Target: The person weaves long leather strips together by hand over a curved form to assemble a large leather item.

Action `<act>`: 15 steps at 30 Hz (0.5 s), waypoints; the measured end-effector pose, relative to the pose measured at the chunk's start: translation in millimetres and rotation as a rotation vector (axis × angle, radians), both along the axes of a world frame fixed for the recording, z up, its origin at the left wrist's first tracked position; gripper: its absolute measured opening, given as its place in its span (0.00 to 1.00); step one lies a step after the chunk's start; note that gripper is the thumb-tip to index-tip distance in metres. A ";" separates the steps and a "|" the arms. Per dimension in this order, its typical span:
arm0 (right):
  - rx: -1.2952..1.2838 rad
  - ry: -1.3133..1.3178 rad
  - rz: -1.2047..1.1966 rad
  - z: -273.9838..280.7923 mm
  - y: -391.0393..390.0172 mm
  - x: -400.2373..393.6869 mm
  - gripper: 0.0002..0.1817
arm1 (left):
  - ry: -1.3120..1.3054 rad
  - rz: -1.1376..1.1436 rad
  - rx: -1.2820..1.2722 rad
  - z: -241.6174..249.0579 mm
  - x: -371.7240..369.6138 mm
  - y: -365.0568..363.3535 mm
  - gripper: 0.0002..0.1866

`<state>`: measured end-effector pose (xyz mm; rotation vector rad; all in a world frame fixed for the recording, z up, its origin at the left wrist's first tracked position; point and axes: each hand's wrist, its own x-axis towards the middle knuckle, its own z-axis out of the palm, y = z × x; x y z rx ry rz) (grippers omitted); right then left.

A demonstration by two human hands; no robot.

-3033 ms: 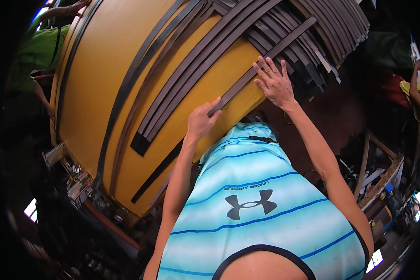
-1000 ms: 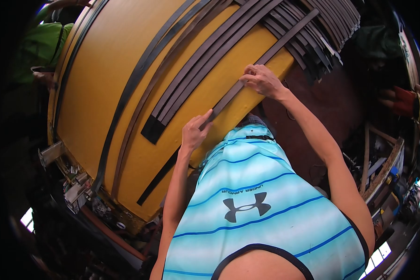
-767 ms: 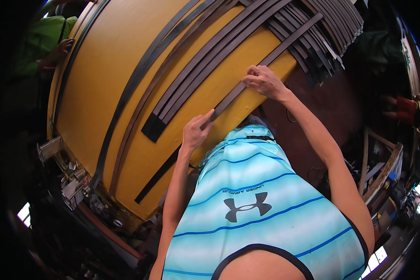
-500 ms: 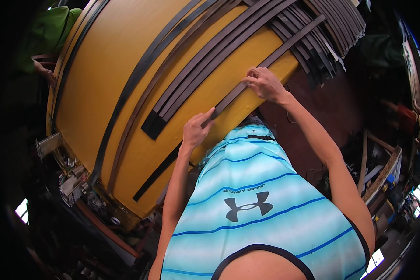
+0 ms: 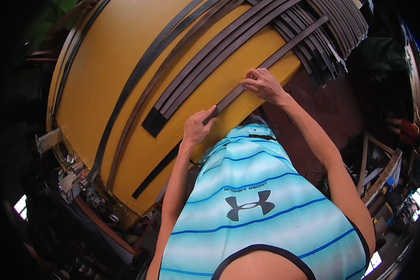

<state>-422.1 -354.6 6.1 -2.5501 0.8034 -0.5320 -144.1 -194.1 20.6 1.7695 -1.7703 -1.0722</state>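
A narrow dark brown strap (image 5: 230, 98) lies slantwise near the front edge of the yellow table, its far end resting over a pile of similar straps. My left hand (image 5: 197, 127) pinches the near end, index finger laid along it and thumb at its side. Farther up the strap, the curled fingers of my right hand (image 5: 264, 86) grip its edge. Beside it lies a row of parallel brown straps (image 5: 205, 65) with a black end piece (image 5: 155, 122). Another black strip (image 5: 156, 171) runs partly behind my left wrist.
Long straps (image 5: 126, 88) curve across the yellow table (image 5: 91, 84). A pile of straps (image 5: 308, 44) overhangs its far right corner. Metal pieces (image 5: 72, 179) clutter the left edge. A wooden frame (image 5: 382, 179) stands at right, near a person in red (image 5: 408, 132).
Both hands stay at nearly the same places on the strap. A person's hand at the far left table edge has gone from sight, and the green cloth there has shifted up.
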 end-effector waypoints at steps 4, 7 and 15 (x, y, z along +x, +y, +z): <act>-0.017 0.013 -0.004 -0.6 0.1 0.8 0.07 | -0.033 -0.002 0.028 7.8 -1.1 -1.2 0.25; -0.003 0.037 -0.003 -2.6 0.5 0.5 0.08 | -0.018 0.005 0.033 5.1 -1.2 -0.3 0.25; -0.030 -0.003 0.033 -3.6 19.7 18.4 0.11 | -0.034 0.026 0.052 6.7 -4.3 -1.4 0.24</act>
